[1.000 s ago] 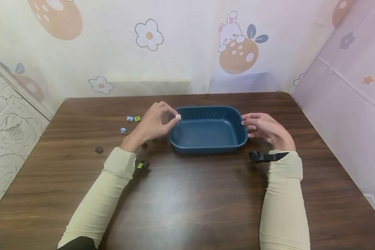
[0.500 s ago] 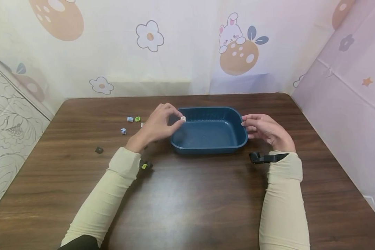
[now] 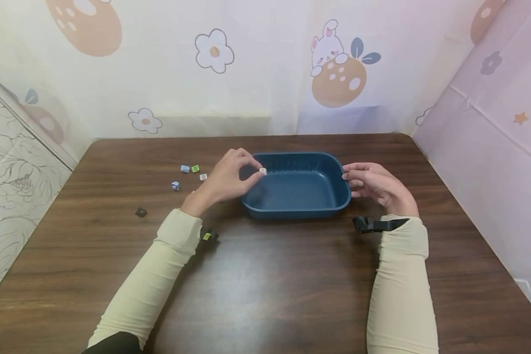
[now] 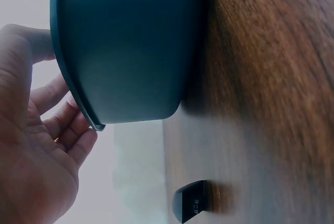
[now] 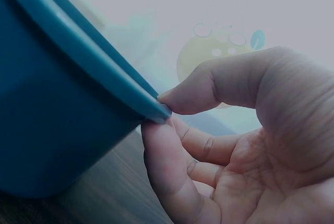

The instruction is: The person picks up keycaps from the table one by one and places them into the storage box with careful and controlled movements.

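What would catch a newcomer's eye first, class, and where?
The dark blue, rounded rectangular, plastic-looking tub stands out first, toward the back of the brown wood-grain table. At the tub's left end, the left hand pinches a small white block; the right hand pinches the rim opposite. Behind, a white rabbit hugging an orange fruit decorates the pale backdrop.

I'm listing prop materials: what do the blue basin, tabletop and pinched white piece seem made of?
Blue basin: probably plastic, satin, with smooth walls and a rounded rim. Tabletop: wood or wood-look laminate, brown grain with a soft sheen. White piece: perhaps hard plastic, blocky in shape; finish too small to judge.
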`<state>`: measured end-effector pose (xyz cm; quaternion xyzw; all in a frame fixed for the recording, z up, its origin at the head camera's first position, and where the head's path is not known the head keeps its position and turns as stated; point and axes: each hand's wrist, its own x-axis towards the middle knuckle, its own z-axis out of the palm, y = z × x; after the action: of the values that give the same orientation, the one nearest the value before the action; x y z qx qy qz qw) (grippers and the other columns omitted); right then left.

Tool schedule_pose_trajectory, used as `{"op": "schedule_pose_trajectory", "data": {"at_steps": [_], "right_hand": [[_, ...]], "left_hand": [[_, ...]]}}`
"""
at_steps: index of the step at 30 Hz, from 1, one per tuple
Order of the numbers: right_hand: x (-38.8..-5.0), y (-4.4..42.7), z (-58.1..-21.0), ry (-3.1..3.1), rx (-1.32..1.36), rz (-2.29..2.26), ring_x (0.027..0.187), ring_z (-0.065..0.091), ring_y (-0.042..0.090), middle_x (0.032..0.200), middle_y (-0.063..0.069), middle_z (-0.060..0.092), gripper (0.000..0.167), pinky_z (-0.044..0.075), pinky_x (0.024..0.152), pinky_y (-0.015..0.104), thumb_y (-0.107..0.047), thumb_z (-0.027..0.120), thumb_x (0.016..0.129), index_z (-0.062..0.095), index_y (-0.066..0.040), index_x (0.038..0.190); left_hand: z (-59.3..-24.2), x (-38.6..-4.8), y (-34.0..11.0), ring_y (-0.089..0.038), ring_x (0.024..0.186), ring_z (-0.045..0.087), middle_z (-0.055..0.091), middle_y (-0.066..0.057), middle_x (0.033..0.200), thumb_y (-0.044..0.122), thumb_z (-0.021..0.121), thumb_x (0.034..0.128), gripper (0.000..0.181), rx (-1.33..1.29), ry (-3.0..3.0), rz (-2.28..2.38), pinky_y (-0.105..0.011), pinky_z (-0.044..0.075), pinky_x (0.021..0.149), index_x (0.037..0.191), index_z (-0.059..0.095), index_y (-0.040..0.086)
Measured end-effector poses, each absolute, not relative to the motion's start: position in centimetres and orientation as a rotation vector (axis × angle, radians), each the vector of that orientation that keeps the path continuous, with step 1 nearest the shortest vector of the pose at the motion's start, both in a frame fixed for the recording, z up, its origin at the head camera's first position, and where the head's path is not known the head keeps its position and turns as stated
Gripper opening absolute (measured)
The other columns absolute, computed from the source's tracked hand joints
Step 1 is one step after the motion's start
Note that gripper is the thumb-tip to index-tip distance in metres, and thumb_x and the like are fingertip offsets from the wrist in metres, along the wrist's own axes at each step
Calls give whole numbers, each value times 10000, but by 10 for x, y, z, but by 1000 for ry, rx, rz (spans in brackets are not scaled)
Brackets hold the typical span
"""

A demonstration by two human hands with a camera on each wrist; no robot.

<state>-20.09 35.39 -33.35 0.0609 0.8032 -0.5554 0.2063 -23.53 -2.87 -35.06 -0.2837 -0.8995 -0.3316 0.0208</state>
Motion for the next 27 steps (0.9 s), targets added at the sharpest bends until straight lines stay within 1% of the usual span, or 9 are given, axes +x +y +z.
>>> {"op": "schedule_pose_trajectory", "data": {"at_steps": [4, 11, 20, 27], "right_hand": [[-201, 355, -333, 2234, 165, -1544, 909, 707, 22, 997, -191, 711, 532, 619, 823, 234, -106, 528, 1090, 369, 39, 1576], [-201, 355, -334, 2231, 173, -1543, 912, 711, 20, 997, -191, 713, 536, 620, 833, 233, -125, 536, 1093, 371, 34, 1577], [-201, 356, -332, 2236, 173, -1528, 920, 705, 13, 1014, -193, 700, 540, 614, 835, 225, -138, 521, 1099, 360, 30, 1587], [-201, 357, -334, 2215, 173, -1548, 912, 708, 7, 1004, -201, 712, 559, 613, 825, 220, -163, 553, 1092, 366, 21, 1585]], "left_hand": [[-351, -235, -29, -243, 1267, 519, 665, -37, 1263, 391, 707, 989, 287, -887, -2796, -1036, -496, 485, 1104, 1166, 795, 182], [-349, -235, -30, -253, 1280, 514, 663, -54, 1298, 365, 705, 992, 295, -886, -2805, -1036, -501, 483, 1108, 1200, 782, 170], [-351, -236, -30, -262, 1280, 522, 672, -57, 1293, 347, 704, 991, 310, -894, -2781, -1044, -505, 475, 1115, 1231, 766, 159], [-351, -235, -30, -273, 1301, 522, 676, -67, 1310, 348, 700, 989, 336, -908, -2776, -1045, -510, 469, 1132, 1248, 752, 141]]}}
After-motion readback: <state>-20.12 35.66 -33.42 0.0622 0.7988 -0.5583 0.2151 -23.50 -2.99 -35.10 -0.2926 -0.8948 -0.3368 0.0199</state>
